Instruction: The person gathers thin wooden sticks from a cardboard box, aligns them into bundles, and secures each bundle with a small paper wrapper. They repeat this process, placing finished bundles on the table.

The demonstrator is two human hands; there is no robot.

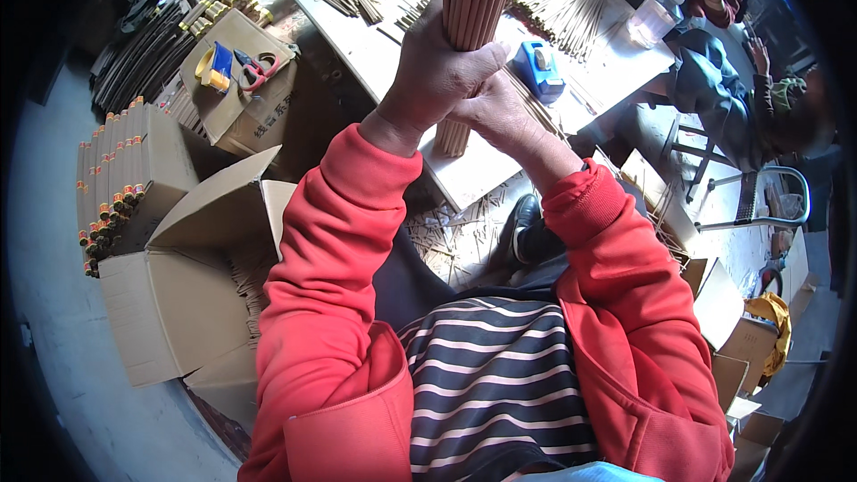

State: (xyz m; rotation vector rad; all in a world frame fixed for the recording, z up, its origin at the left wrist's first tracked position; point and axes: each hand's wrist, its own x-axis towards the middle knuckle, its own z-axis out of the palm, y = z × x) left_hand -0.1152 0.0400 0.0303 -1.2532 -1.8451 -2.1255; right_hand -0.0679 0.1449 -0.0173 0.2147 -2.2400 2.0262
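My left hand (433, 76) is wrapped around a thick bundle of thin brown sticks (482, 0), which stands upright over the near edge of the white table. Just below it, my right hand (502, 112) closes on the same bundle, its fingers largely hidden behind the sticks and the left hand. The bundle's lower end (453, 138) shows beneath my hands, and its top runs out of the picture. To the right of my hands sits a blue tape dispenser (538, 71) on the table.
Loose sticks (558, 0) lie spread across the white table (478, 174), near a clear plastic jug (656, 18). Red-handled scissors (256, 71) rest on a carton at left. Open cardboard boxes (192, 303) flank me. Other people sit at upper right, beside a folding chair (759, 196).
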